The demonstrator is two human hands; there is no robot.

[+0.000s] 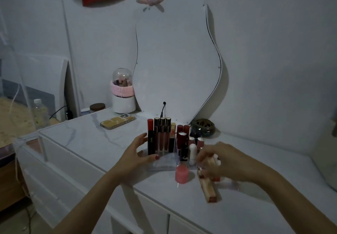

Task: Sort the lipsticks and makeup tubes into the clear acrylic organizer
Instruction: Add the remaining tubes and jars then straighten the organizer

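Note:
The clear acrylic organizer point(162, 164) stands on the white dresser top, holding several upright lipsticks and gloss tubes point(161, 135) at its back and darker red ones point(182, 137) to the right. My left hand point(135, 154) rests open against the organizer's left front, fingers spread. My right hand point(221, 161) is at the organizer's right side, fingers curled around a pale tube point(212, 159); the grip is blurred. A short pink tube point(181, 174) stands just in front of the organizer. A long gold-and-red tube point(207, 188) lies on the table below my right hand.
A phone point(117, 122) lies at the back left. A white brush holder with a clear dome point(123, 92) stands behind it, next to a curvy mirror point(175, 66). A dark round ornament point(203, 127) sits behind the organizer. The dresser's front edge point(127, 184) runs diagonally below my forearms.

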